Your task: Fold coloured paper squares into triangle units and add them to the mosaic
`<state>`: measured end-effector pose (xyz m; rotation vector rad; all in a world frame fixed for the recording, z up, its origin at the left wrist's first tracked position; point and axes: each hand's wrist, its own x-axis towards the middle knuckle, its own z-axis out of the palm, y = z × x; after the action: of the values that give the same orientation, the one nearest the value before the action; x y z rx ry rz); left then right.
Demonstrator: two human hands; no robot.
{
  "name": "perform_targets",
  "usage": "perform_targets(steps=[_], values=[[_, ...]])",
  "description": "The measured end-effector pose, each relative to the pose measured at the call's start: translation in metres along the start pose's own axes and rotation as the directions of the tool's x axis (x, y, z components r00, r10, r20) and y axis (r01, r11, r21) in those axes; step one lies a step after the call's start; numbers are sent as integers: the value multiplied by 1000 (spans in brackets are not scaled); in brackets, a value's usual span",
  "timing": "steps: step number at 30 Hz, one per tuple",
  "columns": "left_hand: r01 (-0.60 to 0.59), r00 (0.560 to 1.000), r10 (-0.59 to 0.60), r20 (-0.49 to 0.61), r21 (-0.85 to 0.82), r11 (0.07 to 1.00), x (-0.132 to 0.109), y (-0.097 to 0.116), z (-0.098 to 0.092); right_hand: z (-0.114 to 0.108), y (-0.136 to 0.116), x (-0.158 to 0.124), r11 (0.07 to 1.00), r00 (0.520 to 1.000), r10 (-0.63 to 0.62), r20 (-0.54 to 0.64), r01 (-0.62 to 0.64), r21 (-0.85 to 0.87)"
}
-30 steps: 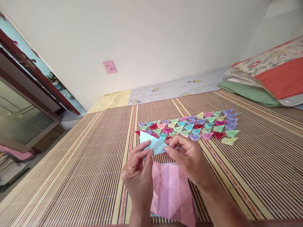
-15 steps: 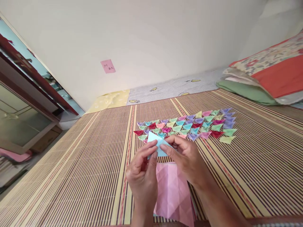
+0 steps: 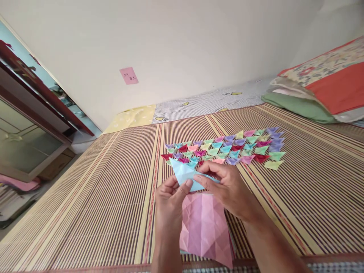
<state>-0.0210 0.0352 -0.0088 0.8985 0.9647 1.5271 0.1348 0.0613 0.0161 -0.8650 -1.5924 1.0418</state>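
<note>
A light blue sheet of origami paper, partly folded with a pointed corner up to the left, is pinched between both hands above the mat. My left hand grips its lower left edge, thumb on top. My right hand holds the right side between thumb and fingers, covering part of it. Below the hands lies a creased pink sheet of paper, with edges of other sheets showing under it. Beyond the hands, several rows of small folded paper pieces in many colours are laid out; the blue paper hides some.
A striped bamboo mat covers the surface. Folded bedding is piled at the back right. A pink note is stuck on the white wall. To the left stand a glass-fronted cabinet and a doorway.
The blue paper has turned, and its pointed corner now reaches further left. My left fingers have shifted down and left along its edge. More of the pink sheet shows.
</note>
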Motion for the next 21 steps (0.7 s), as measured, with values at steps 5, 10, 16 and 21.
perform_targets(steps=[5,10,16,21], values=[[97,991,-103,86,70,993,1,0,-7,-4,2,-1,995,997,62,45,-65,79],[-3,995,-2,-100,-56,998,0,0,1,5,10,0,972,983,138,-118,-112,204],[41,998,-46,-54,-87,995,0,0,7,11,11,2,957,974,172,-145,-130,260],[46,998,-47,-50,-24,999,-1,-7,3,10,10,2,957,977,152,-148,-109,267]])
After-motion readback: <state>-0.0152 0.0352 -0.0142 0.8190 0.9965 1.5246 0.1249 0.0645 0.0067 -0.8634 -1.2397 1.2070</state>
